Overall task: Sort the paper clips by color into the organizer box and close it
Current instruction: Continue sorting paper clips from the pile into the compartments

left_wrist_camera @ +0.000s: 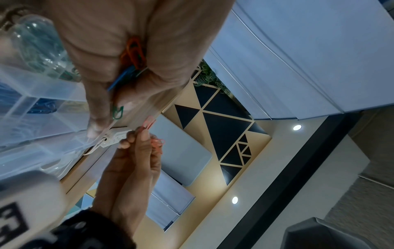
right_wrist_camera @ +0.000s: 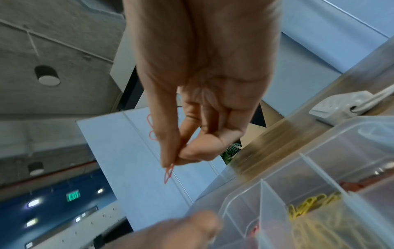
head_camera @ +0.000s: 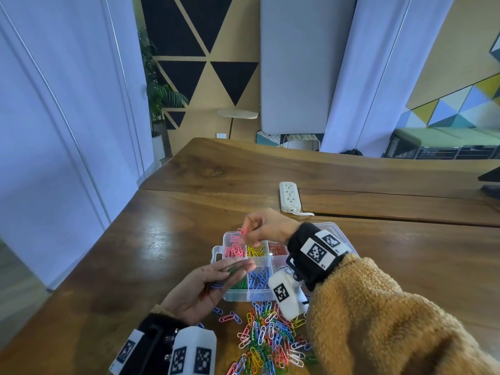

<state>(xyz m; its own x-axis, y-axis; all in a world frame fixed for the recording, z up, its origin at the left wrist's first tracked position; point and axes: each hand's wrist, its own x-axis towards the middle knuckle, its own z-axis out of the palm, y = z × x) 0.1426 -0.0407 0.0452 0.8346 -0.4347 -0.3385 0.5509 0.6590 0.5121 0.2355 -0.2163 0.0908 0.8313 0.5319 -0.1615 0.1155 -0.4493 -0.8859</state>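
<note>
The clear organizer box [head_camera: 244, 295] lies open on the table, with pink [head_camera: 234, 251], yellow [head_camera: 255, 250], red [head_camera: 278, 250], green [head_camera: 239, 284] and blue [head_camera: 258, 278] clips in separate compartments. My right hand [head_camera: 247, 229] hovers over the pink compartment and pinches a few pink clips [head_camera: 242, 231] between thumb and forefinger; the right wrist view shows one pink clip [right_wrist_camera: 168, 175] hanging from the pinch. My left hand [head_camera: 211, 282] is at the box's near left corner, holding several orange, green and blue clips [left_wrist_camera: 133, 53] between thumb and fingers. A mixed pile of clips [head_camera: 270, 339] lies in front of the box.
The box's lid [head_camera: 330, 228] lies open behind it, partly hidden by my right wrist. A white power strip [head_camera: 289, 196] sits further back on the wooden table [head_camera: 162, 239]. A few stray clips [head_camera: 230, 318] lie left of the pile.
</note>
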